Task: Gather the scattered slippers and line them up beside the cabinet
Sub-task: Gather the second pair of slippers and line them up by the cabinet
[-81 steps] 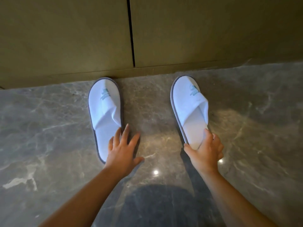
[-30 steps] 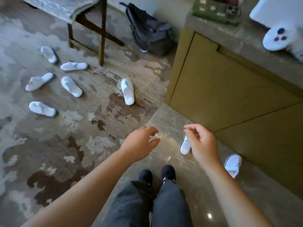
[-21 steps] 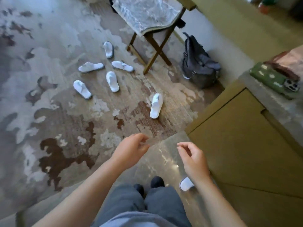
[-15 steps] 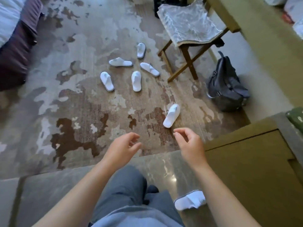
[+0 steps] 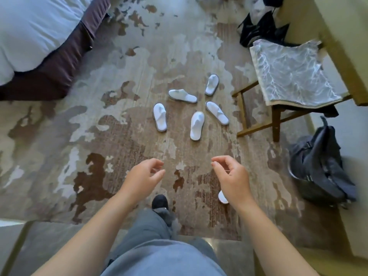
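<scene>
Slippers (image 5: 197, 125), five loose on the carpet (image 5: 119, 136), sixth one (image 5: 223, 197) mostly hidden behind right hand (image 5: 232, 176); left hand (image 5: 143, 177) also empty, fingers loosely curled.

I count six white slippers on the carpet: five clustered far (image 5: 159, 119) (image 5: 182, 95) (image 5: 212, 84) (image 5: 217, 112) (image 5: 197, 125), one near (image 5: 222, 197) partly hidden. One backpack (image 5: 320, 166), one stool (image 5: 278, 116), one bed (image 5: 39, 36), two hands (image 5: 142, 179) (image 5: 232, 179).

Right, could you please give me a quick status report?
Left hand and right hand empty. Five white slippers scattered on the carpet, a sixth under the right hand. Nothing in the way.
</scene>
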Demonstrator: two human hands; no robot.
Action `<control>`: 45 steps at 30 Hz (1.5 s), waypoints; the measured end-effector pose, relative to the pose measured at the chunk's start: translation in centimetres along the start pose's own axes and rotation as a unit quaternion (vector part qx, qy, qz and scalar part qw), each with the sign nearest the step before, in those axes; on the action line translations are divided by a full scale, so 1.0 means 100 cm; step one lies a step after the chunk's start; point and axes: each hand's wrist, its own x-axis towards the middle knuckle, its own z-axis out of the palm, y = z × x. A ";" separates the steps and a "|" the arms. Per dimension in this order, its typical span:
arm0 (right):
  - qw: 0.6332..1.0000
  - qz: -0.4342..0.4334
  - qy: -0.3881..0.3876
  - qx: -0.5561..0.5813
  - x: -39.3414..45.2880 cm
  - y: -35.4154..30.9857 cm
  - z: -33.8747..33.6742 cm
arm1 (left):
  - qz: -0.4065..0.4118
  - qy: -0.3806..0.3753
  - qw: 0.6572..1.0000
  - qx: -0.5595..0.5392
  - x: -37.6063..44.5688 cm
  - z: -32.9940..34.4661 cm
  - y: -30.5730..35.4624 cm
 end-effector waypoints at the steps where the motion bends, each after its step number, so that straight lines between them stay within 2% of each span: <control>1: 1.000 0.010 0.007 0.002 0.018 -0.001 0.001 | 0.010 -0.003 1.000 0.003 0.025 -0.012 0.009; 7: 0.997 0.077 0.025 -0.002 0.113 0.001 0.001 | 0.050 0.000 0.999 0.002 0.156 -0.059 0.060; 12: 0.996 0.088 0.001 -0.019 0.223 0.005 0.005 | 0.024 0.009 1.000 -0.006 0.258 -0.071 0.072; 16: 0.995 0.085 -0.040 -0.018 0.345 0.005 0.017 | -0.028 0.024 0.999 -0.005 0.350 -0.072 0.063; 19: 0.991 0.076 -0.103 -0.040 0.439 -0.004 0.035 | -0.092 0.040 0.995 -0.020 0.410 -0.074 0.053; 25: 0.980 0.060 -0.182 -0.062 0.578 0.008 0.092 | -0.186 -0.006 0.982 -0.017 0.497 -0.052 0.010; 29: 0.974 0.057 -0.200 -0.093 0.647 0.070 0.149 | -0.233 -0.021 0.972 -0.023 0.564 -0.015 -0.054; 33: 0.965 0.069 -0.210 -0.138 0.702 0.168 0.216 | -0.264 -0.035 0.963 -0.036 0.647 0.045 -0.140; 39: 0.962 0.059 -0.198 -0.176 0.753 0.326 0.322 | -0.307 0.033 0.947 -0.085 0.753 0.151 -0.287; 45: 0.947 0.034 -0.207 -0.244 0.790 0.457 0.408 | -0.342 0.092 0.934 -0.056 0.800 0.227 -0.415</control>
